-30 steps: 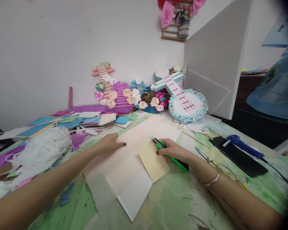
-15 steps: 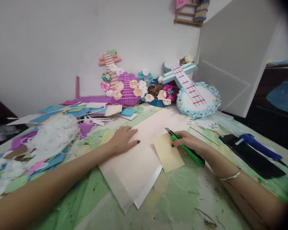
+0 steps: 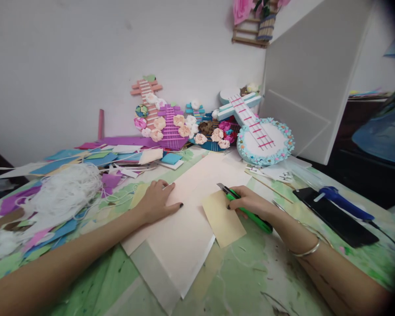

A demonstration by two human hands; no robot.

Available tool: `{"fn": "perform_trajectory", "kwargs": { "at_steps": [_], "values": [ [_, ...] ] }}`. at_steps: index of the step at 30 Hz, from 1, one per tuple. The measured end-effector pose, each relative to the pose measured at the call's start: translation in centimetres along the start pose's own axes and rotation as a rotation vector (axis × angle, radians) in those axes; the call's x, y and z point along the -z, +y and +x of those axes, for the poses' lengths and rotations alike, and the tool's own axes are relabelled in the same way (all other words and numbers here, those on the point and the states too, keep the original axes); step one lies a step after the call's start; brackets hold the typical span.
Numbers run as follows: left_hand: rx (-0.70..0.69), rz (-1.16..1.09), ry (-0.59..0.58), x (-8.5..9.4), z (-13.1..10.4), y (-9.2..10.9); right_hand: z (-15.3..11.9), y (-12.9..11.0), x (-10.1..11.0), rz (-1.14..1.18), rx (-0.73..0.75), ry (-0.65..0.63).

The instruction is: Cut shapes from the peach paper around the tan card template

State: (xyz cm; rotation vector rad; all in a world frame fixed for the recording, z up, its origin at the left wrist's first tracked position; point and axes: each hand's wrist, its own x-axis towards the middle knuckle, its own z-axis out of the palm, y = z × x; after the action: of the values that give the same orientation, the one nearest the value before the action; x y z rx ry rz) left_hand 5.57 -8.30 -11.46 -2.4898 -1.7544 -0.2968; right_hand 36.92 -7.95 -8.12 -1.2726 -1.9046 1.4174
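Observation:
My left hand (image 3: pixel 158 202) lies flat on the pale pink sheet (image 3: pixel 187 224), fingers spread, thumb pointing right. Under the pink paper, a greyish-white sheet (image 3: pixel 158 267) sticks out toward me. My right hand (image 3: pixel 250 204) is wrapped around a green box cutter (image 3: pixel 263 224), its blade bared and pointing up and left. A small cream-yellow card (image 3: pixel 225 224) lies beneath the cutter, overlapping the pink sheet's right edge. The right thumb rests over the cutter near this card; whether the fingers also pinch the card I cannot tell.
White string (image 3: pixel 66 188) and coloured paper scraps (image 3: pixel 75 164) cover the left side. Decorated paper guitars (image 3: pixel 263 140) lean at the wall. On the right lie a black phone-like slab (image 3: pixel 335 219), a blue glue gun (image 3: pixel 345 204) with a cord, and a thin stick (image 3: pixel 273 188).
The camera view has shifted a little to the right. My left hand has drawn slightly toward me, and the stacked sheets under it have slid apart, baring more of the greyish one.

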Motion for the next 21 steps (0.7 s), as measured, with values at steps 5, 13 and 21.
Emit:
{"fn": "perform_trajectory", "kwargs": {
  "at_steps": [5,13,21],
  "values": [
    [0.013,0.038,-0.008,0.6,-1.0,-0.4,0.1,-0.2,-0.6,-0.078,0.023,-0.034],
    [-0.015,0.115,-0.015,1.5,0.2,1.1,0.3,0.3,-0.9,-0.064,0.013,-0.061],
    [-0.077,0.156,-0.114,2.5,0.1,3.3,0.1,-0.2,-0.9,-0.078,-0.006,-0.036]
  ]
}}
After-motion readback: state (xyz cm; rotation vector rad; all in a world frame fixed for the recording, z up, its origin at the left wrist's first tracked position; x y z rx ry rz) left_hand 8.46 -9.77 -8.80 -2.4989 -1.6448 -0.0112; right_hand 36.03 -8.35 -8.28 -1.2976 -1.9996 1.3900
